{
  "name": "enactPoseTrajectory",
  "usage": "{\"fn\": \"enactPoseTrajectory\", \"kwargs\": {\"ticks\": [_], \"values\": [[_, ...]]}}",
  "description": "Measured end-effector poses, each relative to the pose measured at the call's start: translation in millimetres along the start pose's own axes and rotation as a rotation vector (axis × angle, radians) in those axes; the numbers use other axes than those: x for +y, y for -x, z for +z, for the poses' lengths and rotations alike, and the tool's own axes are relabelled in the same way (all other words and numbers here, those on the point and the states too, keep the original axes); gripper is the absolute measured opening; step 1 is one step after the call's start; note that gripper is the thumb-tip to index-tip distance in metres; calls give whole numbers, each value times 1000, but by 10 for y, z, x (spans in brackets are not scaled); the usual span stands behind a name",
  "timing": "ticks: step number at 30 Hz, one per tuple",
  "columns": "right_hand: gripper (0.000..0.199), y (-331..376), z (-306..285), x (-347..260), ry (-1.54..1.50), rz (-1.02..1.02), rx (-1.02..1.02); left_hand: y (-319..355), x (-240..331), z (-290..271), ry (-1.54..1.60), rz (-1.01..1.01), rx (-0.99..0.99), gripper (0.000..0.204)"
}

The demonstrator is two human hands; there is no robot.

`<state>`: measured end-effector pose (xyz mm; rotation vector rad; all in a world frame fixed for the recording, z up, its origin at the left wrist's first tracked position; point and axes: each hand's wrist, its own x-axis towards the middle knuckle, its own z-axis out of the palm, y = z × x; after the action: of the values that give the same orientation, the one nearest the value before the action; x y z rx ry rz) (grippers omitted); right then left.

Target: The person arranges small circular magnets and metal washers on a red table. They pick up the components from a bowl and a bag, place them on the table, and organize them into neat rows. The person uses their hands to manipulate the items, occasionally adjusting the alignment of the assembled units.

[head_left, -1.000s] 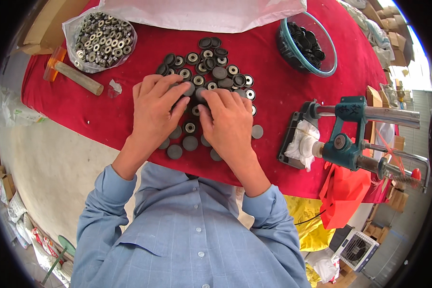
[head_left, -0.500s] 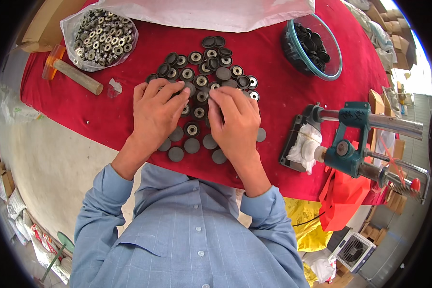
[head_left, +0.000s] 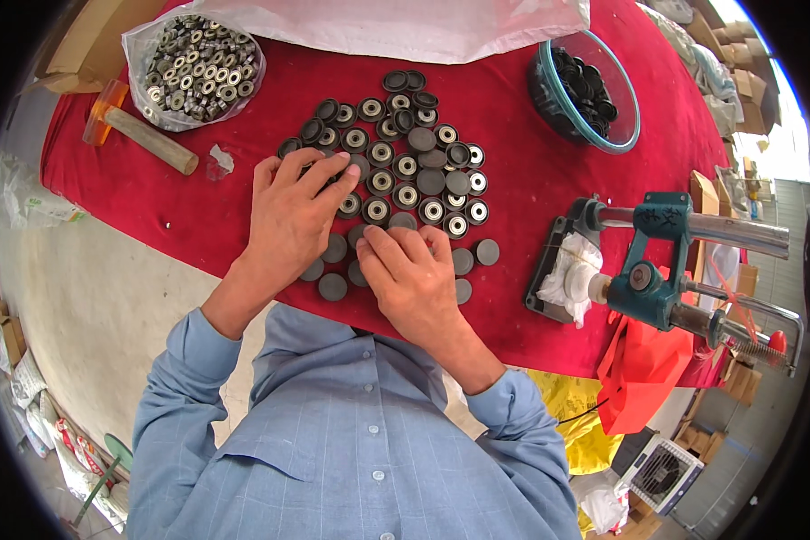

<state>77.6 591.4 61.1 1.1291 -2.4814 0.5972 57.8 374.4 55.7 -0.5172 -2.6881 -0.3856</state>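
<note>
Black round caps, several with a silver ball bearing [head_left: 381, 154] seated in them, are grouped on the red cloth. My left hand [head_left: 288, 216] is at the group's left edge, thumb and fingers bent together over the caps; what they hold, if anything, is hidden. Lower and to the right, my right hand [head_left: 411, 281] has its fingers curled, the fingertips at a dark cap [head_left: 357, 236]. Around it lie several flat-face-up caps, one [head_left: 333, 287] near the table edge and another [head_left: 487, 252] to the right.
A clear bag of loose bearings [head_left: 198, 76] stands at the far left beside a mallet [head_left: 148, 139]. At the far right is a clear bowl of black caps [head_left: 589, 94]. A green hand press [head_left: 661, 261] stands on the right; a white sheet [head_left: 405, 31] covers the far edge.
My right hand has moved from among the bearing-filled caps toward me, down to the flat-face-up caps, uncovering several filled caps. My left hand has stayed nearly in place.
</note>
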Motion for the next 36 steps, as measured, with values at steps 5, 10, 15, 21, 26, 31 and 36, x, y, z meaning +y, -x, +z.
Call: {"fn": "enactPoseTrajectory", "kwargs": {"ticks": [5,10,15,21,26,31,36], "values": [[24,50,-81,-110,39,23,-29,30,6,-16,24,-17,-8,44],[26,98,-61,-205,87,62,-40,48,5,-16,33,-20,-19,46],[29,180,-27,-285,145,81,-42,81,53,-23,-23,14,-47,50],[29,44,-142,-174,-23,170,33,82,84,-47,-42,29,-76,55],[35,-81,-330,358,-47,401,97,45,81,-62,95,-59,14,54],[34,-120,-221,605,50,357,8,191,-131,-274,278,-294,193,46],[30,-162,-143,637,123,296,-13,397,-267,-254,292,-347,149,38]]}}
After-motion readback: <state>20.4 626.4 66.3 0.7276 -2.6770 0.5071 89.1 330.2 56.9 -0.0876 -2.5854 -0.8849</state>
